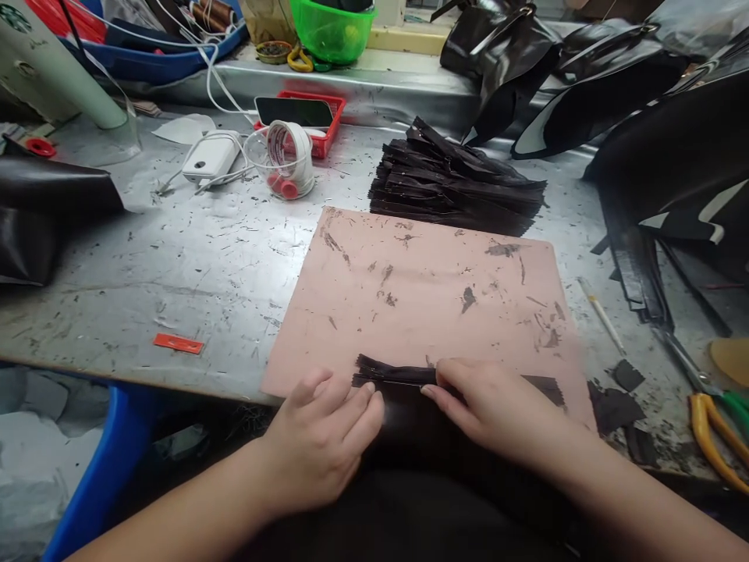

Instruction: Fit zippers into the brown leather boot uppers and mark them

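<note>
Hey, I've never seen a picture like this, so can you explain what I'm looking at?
There's just one picture, taken by a camera worn on a person's head. No robot here, only that person's bare hands. The right hand pinches a dark strip; the left hand has its fingertips by the strip's left end, against black material. A pink mat lies on the silvery worktable. Beyond it sits a pile of similar strips; yellow-handled scissors lie to the right.

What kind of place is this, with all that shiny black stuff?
It looks like a workshop, maybe for sewing or leather-like goods. There are glossy black pieces, a pile of dark strips and yellow-handled scissors.
</note>
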`<control>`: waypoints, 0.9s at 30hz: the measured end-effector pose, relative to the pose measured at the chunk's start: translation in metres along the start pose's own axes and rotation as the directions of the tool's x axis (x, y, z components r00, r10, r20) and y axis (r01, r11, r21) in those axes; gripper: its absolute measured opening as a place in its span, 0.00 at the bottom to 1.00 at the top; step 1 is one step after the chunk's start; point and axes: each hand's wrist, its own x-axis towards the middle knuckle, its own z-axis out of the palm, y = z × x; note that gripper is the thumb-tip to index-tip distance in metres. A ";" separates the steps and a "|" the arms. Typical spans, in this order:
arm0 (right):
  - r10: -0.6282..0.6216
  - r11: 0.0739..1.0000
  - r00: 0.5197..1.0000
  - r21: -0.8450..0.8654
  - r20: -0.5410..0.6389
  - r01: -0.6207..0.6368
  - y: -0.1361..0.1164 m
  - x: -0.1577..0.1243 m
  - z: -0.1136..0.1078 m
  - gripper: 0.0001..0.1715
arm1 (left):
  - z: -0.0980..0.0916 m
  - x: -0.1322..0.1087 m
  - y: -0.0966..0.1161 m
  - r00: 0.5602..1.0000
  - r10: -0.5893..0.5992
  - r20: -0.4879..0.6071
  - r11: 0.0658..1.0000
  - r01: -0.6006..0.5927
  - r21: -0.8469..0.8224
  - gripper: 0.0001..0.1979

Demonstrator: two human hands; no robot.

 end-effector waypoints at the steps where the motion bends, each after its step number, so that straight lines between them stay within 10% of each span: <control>1: 0.012 1.000 1.000 0.003 0.001 -0.012 0.000 0.000 0.000 0.14 | -0.001 0.000 0.001 1.000 -0.004 0.025 1.000 0.004 -0.018 0.17; 11: 0.015 0.999 0.999 -0.040 -0.031 -0.016 -0.002 0.002 0.005 0.12 | 0.013 0.005 0.014 0.998 -0.050 0.043 0.992 0.045 0.119 0.22; 27: 0.176 0.984 0.981 -0.001 0.078 -0.176 0.021 -0.015 -0.026 0.15 | 0.027 0.018 0.014 0.972 0.199 0.125 0.980 -0.201 0.002 0.27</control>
